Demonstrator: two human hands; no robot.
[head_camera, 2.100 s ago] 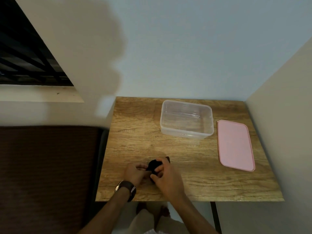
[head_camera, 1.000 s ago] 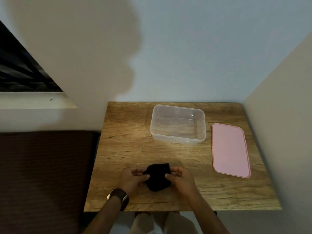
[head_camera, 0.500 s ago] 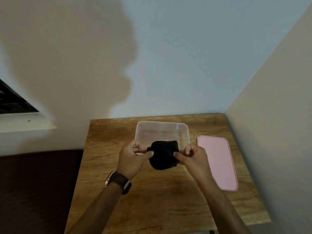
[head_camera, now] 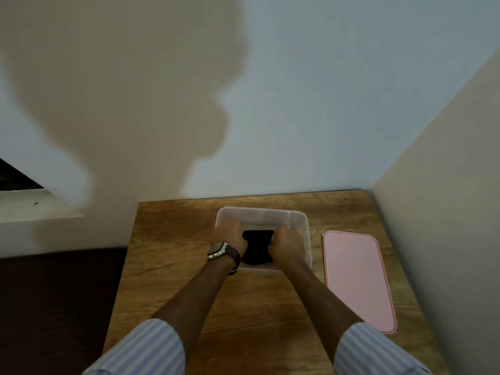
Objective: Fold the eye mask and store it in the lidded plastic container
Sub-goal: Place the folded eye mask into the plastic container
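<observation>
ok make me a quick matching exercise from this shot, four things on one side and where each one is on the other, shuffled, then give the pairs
Things
1. eye mask
2. pink lid
3. wristwatch
4. clear container

Places
A. flat on the table, to the right of the container
B. on the left wrist
C. at the back of the table, near the wall
D. inside the container, held between the left hand and right hand

Pairs: 1-D, 2-A, 3-B, 4-C
</observation>
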